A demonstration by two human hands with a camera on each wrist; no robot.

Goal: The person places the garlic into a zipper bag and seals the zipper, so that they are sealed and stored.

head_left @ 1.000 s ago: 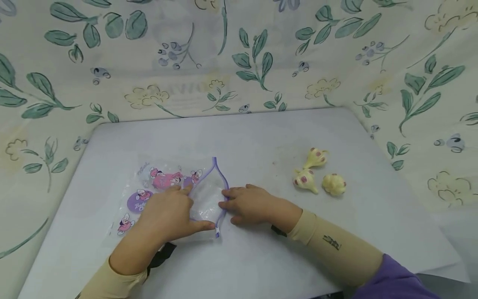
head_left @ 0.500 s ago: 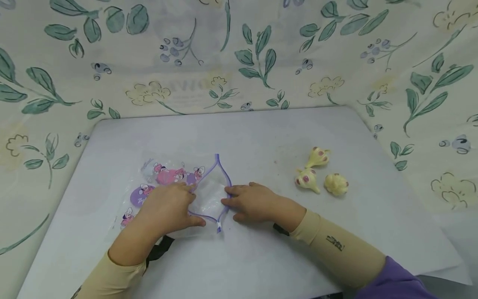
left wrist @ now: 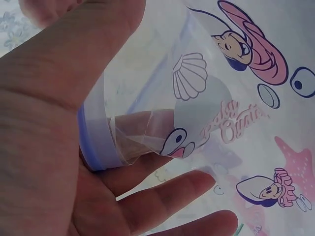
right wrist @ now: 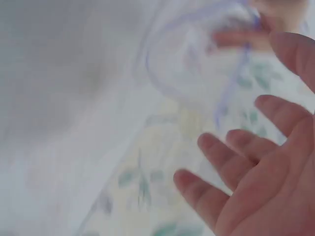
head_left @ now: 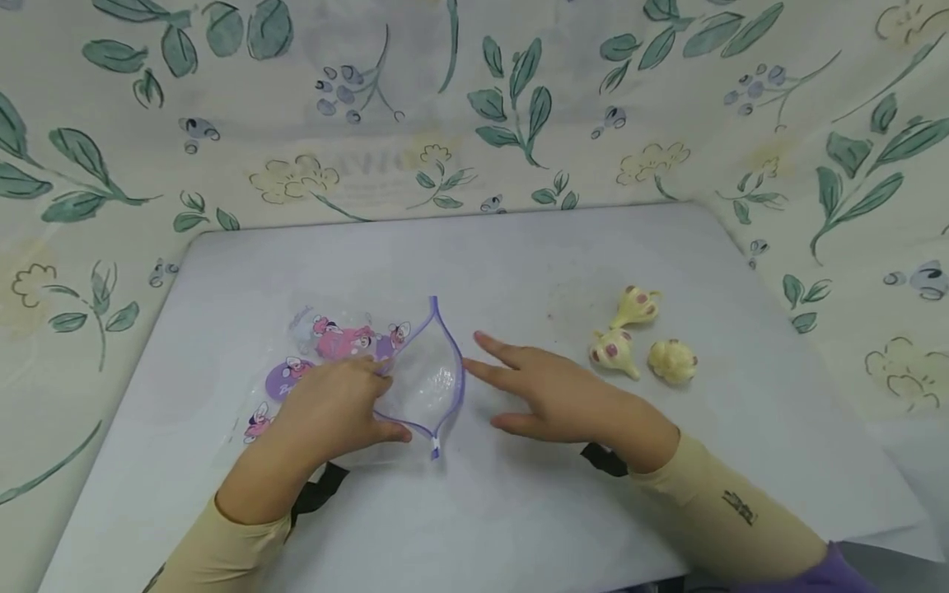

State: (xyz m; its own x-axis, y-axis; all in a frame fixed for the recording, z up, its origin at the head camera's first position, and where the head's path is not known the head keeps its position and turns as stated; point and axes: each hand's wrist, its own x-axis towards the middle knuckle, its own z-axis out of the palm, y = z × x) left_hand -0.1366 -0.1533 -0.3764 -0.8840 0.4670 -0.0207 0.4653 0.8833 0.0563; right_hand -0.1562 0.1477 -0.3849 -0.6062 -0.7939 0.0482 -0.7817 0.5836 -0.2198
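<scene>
A clear zip bag (head_left: 426,387) with purple zip edges and pink cartoon prints lies on the white table, its mouth spread wide toward the right. My left hand (head_left: 329,412) holds the left lip of the mouth. Seen from the left wrist, one finger shows through the film (left wrist: 147,128), while other fingers stretch out beneath. To the right of the mouth, my right hand (head_left: 556,395) has its fingers spread, with one fingertip near the right lip. Its palm (right wrist: 275,187) holds nothing in the right wrist view. Three garlic bulbs (head_left: 614,350) sit beyond the right hand.
The white table (head_left: 519,511) reaches back to a leaf-and-flower patterned cloth (head_left: 356,181), which also stands along the sides. Small specks (head_left: 550,316) dot the table left of the garlic. A black strap (head_left: 604,459) shows under the right wrist.
My right hand has come off the bag's right lip and shifted right, its fingers spreading. The left hand keeps its place, and the bag mouth stays wide.
</scene>
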